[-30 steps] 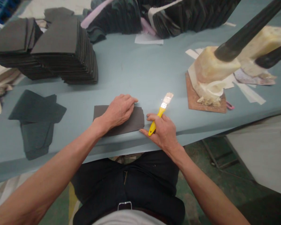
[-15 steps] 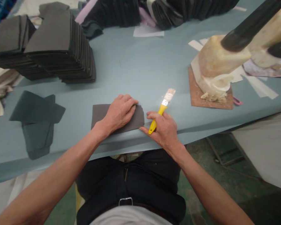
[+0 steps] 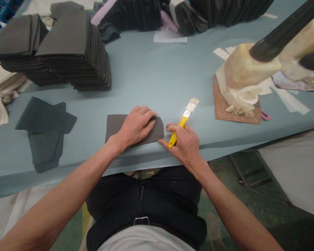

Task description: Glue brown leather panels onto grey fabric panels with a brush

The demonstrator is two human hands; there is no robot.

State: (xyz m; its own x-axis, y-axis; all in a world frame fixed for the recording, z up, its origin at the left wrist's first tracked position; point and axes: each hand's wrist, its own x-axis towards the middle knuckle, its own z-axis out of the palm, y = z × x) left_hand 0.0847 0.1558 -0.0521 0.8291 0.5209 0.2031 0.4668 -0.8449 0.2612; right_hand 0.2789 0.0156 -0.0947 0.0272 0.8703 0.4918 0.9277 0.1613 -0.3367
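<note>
A small stack of dark grey sheet pieces (image 3: 115, 124) lies near the table's front edge. Across its top rests my left hand (image 3: 137, 124), fingers stretched out and pressing down flat. In my right hand (image 3: 185, 141) is a paintbrush (image 3: 182, 122) with a yellow handle and pale bristles that point up and away from me. The right thumb reaches to the near right corner of the stack, at or close to its edge. Bare table shows between the stack and the brush.
Tall piles of dark pieces (image 3: 65, 38) stand at the back left. Loose dark pieces (image 3: 45, 118) lie at left. To the right, a glue-crusted container (image 3: 240, 66) with a black handle sits on a brown board (image 3: 216, 104). Pale paper strips (image 3: 290, 97) lie beyond.
The view has shifted slightly, so the table's contents appear a little farther right. Both hands keep nearly the same pose on the stack and the paintbrush.
</note>
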